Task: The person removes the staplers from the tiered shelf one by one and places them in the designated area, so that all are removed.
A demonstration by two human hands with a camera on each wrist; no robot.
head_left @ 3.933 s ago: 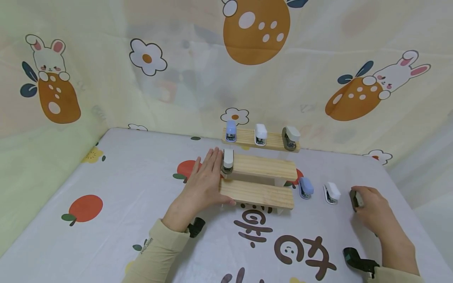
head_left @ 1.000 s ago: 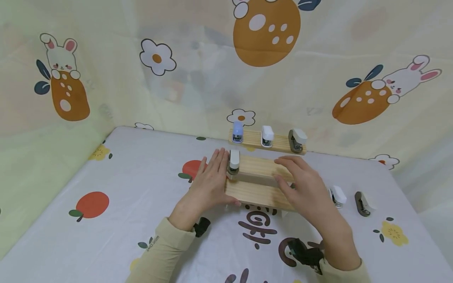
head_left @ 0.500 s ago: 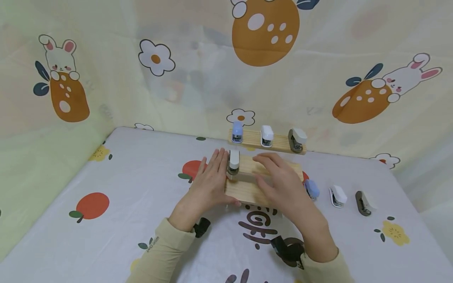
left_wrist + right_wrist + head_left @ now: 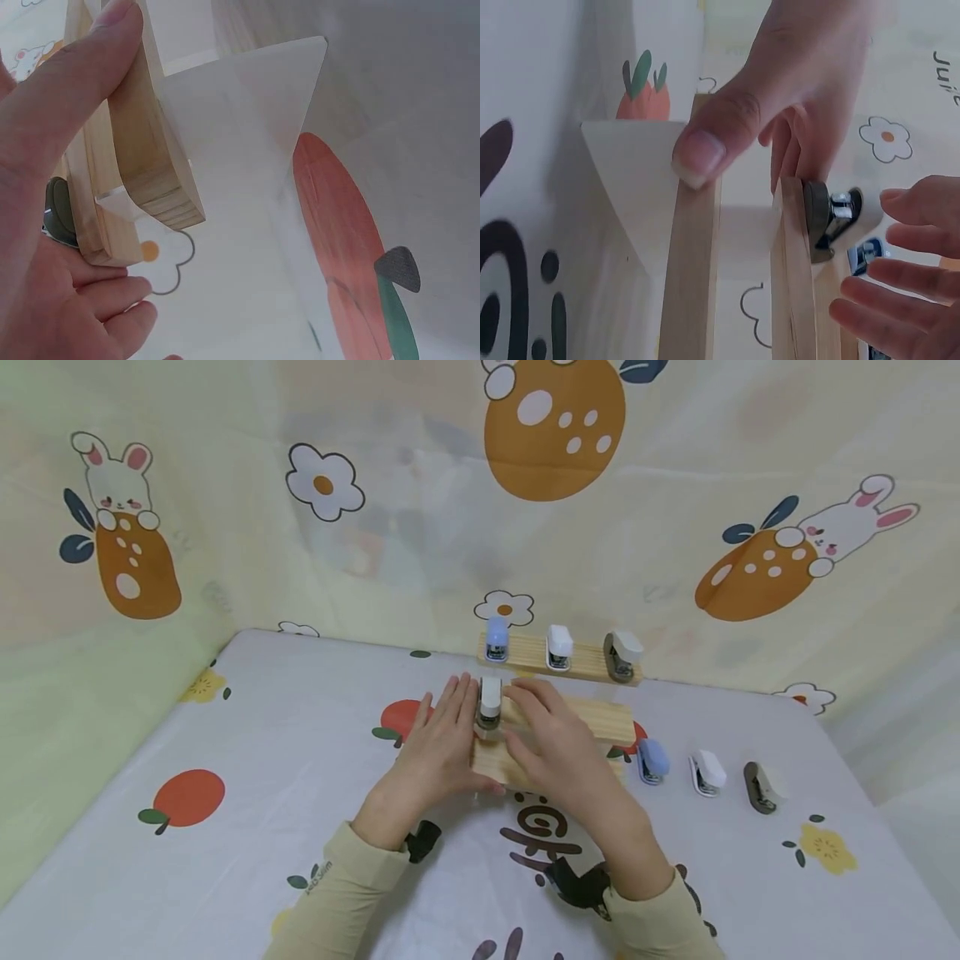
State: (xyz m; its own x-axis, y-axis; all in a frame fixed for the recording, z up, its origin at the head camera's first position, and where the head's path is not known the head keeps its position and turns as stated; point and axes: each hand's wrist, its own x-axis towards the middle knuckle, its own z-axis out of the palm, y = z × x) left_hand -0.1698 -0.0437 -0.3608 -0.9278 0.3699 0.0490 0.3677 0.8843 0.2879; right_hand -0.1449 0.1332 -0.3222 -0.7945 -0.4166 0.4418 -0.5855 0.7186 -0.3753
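Observation:
A mini stapler (image 4: 490,700) with a white top and dark grey base stands at the left end of the middle plank (image 4: 600,718) of a stepped wooden rack. Along that same end lies my left hand (image 4: 431,747), fingers extended and thumb on the front edge of the lowest plank (image 4: 150,150). My right hand (image 4: 566,756) hovers over the rack just right of the stapler, fingers spread and slightly bent. In the right wrist view its fingertips point at the stapler, seemingly with a small gap.
On the top plank (image 4: 525,649) stand a blue stapler (image 4: 497,639), a white one (image 4: 559,647) and a grey-and-white one (image 4: 622,656). Right of the rack, the table holds another blue stapler (image 4: 653,762), white stapler (image 4: 707,772) and grey-and-white stapler (image 4: 763,787). Translucent panels (image 4: 240,105) support the planks.
My right hand has left the grey-and-white stapler at the far right of the table and moved left across the rack to the middle-plank stapler. The left hand stays against the rack's end.

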